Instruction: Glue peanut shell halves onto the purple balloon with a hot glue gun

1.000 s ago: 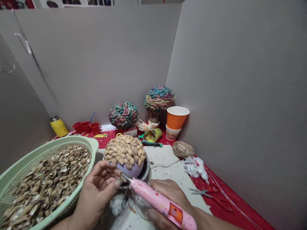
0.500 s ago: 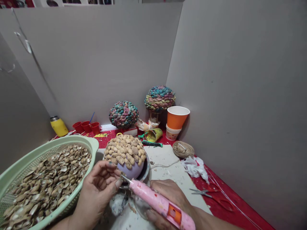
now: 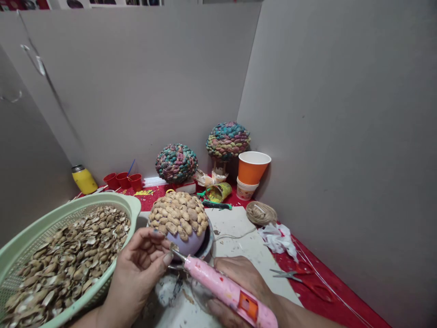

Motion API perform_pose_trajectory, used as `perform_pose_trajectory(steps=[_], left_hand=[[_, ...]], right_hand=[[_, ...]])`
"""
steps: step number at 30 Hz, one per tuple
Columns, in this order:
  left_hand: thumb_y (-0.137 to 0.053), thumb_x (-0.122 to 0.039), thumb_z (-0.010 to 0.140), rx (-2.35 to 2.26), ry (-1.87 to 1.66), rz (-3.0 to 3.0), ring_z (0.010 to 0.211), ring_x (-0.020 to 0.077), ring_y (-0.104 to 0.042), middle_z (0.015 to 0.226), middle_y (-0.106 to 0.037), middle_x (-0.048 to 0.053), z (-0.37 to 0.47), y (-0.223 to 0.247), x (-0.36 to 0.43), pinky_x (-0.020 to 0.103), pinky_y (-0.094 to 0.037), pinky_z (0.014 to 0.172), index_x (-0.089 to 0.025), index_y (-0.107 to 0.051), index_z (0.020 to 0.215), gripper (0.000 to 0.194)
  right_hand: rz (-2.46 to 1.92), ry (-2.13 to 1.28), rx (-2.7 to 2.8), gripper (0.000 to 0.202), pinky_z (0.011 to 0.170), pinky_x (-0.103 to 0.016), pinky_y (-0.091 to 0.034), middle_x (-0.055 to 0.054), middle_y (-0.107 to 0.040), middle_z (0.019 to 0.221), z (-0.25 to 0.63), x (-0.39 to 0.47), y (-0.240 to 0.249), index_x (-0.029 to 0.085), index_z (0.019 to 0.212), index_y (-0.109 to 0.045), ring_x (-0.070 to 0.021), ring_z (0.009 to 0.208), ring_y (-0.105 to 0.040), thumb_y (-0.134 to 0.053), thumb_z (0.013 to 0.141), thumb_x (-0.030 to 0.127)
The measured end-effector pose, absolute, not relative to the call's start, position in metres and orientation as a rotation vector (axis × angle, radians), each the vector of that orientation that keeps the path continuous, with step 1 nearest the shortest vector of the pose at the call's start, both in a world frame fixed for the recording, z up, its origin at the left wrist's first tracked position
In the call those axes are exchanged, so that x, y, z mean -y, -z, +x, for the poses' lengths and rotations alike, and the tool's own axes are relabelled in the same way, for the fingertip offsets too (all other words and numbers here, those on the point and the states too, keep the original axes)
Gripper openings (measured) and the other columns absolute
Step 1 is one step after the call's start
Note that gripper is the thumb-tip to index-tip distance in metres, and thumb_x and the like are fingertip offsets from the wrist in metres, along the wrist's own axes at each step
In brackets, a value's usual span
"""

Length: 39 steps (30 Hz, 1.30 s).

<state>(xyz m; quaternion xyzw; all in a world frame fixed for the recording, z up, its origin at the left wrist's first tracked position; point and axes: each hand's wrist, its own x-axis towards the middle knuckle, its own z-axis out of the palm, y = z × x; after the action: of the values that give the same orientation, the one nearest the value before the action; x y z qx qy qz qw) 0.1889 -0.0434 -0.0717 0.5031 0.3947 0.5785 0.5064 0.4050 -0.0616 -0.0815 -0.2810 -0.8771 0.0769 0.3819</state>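
My right hand (image 3: 235, 284) is wrapped round a pink hot glue gun (image 3: 221, 287), its metal nozzle pointing up and left. At the nozzle tip, my left hand (image 3: 145, 259) pinches a small peanut shell (image 3: 173, 248), mostly hidden by the fingers and nozzle. Just beyond both hands, a lilac ball (image 3: 189, 243) sits in a dark-rimmed bowl (image 3: 207, 248). Rows of tan peanut shells (image 3: 179, 214) cover the ball's upper part, while its lower front shows bare. Left of my left hand stands a pale green basket (image 3: 134, 207) full of loose peanut shells (image 3: 75, 255).
Red-handled scissors (image 3: 307, 282), crumpled white tissue (image 3: 278, 238) and a twine coil (image 3: 261, 213) lie to the right. Behind are paper cups (image 3: 252, 168), two coloured shell-covered balls (image 3: 176, 163), small red cups (image 3: 123, 181) and a yellow jar (image 3: 83, 180). Grey walls enclose the table.
Almost nothing differs. Both hands, the glue gun and the shell hold nearly the same place; the view has shifted very slightly.
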Motion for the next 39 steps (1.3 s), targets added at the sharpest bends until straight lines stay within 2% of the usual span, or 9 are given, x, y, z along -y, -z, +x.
perform_pose_trajectory(steps=[3,9,17,22,27,31,39], left_hand=[[-0.082,-0.019,0.071,-0.967,-1.394,1.224,0.071,0.011,-0.069,0.078,-0.073,-0.001,0.1883,0.0724,0.0431,0.016,-0.057,0.066,-0.02,-0.063,0.089,0.026],[-0.082,-0.019,0.07,-0.976,-1.419,1.224,0.07,0.0116,-0.068,0.079,-0.073,0.0,0.1888,0.0724,0.043,0.016,-0.057,0.066,-0.02,-0.064,0.089,0.026],[-0.085,-0.021,0.066,-1.026,-1.458,1.205,0.069,0.0138,-0.069,0.076,-0.073,0.001,0.1888,0.0707,0.0425,0.019,-0.058,0.065,-0.019,-0.065,0.086,0.028],[-0.086,-0.023,0.065,-1.038,-1.472,1.189,0.07,0.0133,-0.069,0.075,-0.072,0.001,0.1887,0.0703,0.0442,0.018,-0.057,0.065,-0.019,-0.065,0.085,0.029],[-0.087,-0.023,0.062,-1.068,-1.483,1.176,0.068,0.0139,-0.069,0.074,-0.072,0.001,0.1885,0.0694,0.0448,0.018,-0.057,0.064,-0.019,-0.066,0.083,0.031],[-0.086,-0.024,0.065,-1.057,-1.494,1.192,0.069,0.013,-0.069,0.076,-0.072,0.001,0.1876,0.0707,0.0431,0.018,-0.057,0.065,-0.019,-0.065,0.085,0.029],[-0.084,-0.023,0.069,-1.036,-1.485,1.211,0.072,0.0122,-0.069,0.08,-0.072,0.0,0.1852,0.0755,0.0434,0.016,-0.056,0.067,-0.02,-0.064,0.088,0.028]], right_hand=[[-0.719,-0.196,2.25,0.026,0.05,-0.026,-0.04,0.0,-0.05,0.059,0.4053,0.0618,0.0811,0.021,0.07,-0.045,-0.0137,0.049,-0.047,-0.042,0.095,0.029],[-0.715,-0.204,2.234,0.032,0.049,-0.026,-0.04,0.001,-0.049,0.059,0.4046,0.0601,0.0833,0.021,0.068,-0.045,-0.0136,0.049,-0.046,-0.035,0.097,0.031],[-0.717,-0.2,2.256,0.032,0.05,-0.025,-0.038,0.001,-0.048,0.058,0.405,0.061,0.0827,0.021,0.07,-0.045,-0.0129,0.048,-0.044,-0.038,0.098,0.033],[-0.727,-0.152,2.275,0.04,0.05,-0.025,-0.038,0.0,-0.048,0.058,0.4045,0.0604,0.0812,0.021,0.071,-0.045,-0.0129,0.049,-0.045,-0.025,0.102,0.036],[-0.734,-0.146,2.266,0.041,0.048,-0.024,-0.038,0.001,-0.047,0.056,0.403,0.0604,0.0803,0.02,0.07,-0.048,-0.0124,0.047,-0.044,-0.025,0.101,0.036],[-0.711,-0.151,2.256,0.036,0.047,-0.025,-0.039,0.001,-0.048,0.056,0.403,0.0605,0.0794,0.02,0.072,-0.051,-0.0131,0.046,-0.043,-0.032,0.1,0.034],[-0.709,-0.119,2.267,0.041,0.048,-0.024,-0.038,0.001,-0.048,0.056,0.4047,0.0591,0.081,0.02,0.071,-0.049,-0.0125,0.046,-0.045,-0.025,0.102,0.035]])
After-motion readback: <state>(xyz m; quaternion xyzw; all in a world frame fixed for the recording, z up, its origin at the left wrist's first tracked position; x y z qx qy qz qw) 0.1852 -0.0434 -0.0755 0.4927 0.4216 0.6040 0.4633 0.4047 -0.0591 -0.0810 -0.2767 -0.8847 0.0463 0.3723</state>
